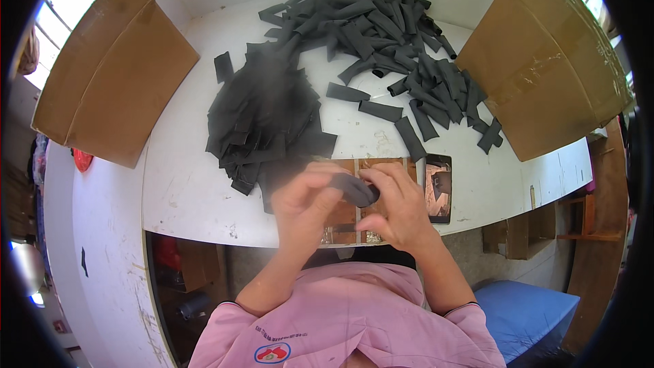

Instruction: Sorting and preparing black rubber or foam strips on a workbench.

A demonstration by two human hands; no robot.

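Note:
A short black tube of soft, foam-like or fabric sheet [353,189] is between my two hands, above the front edge of the white table. My left hand [304,199] pinches its left end between thumb and fingers. Curled over the tube's right end are the fingers of my right hand [400,206], with the thumb held apart lower down. To the left, close to my left hand, lies a heap of flat black pieces [262,116]. Farther back spreads a large pile of rolled black tubes [368,17], and several stray ones [380,110] lie nearer.
Beneath my hands is a brown taped panel [349,165] on the white table [197,191]. A dark-framed device with a reflective screen [438,189] lies right of my right hand. Cardboard flaps stand at left [116,75] and right [545,61]. A blue covered object [524,313] is below right.

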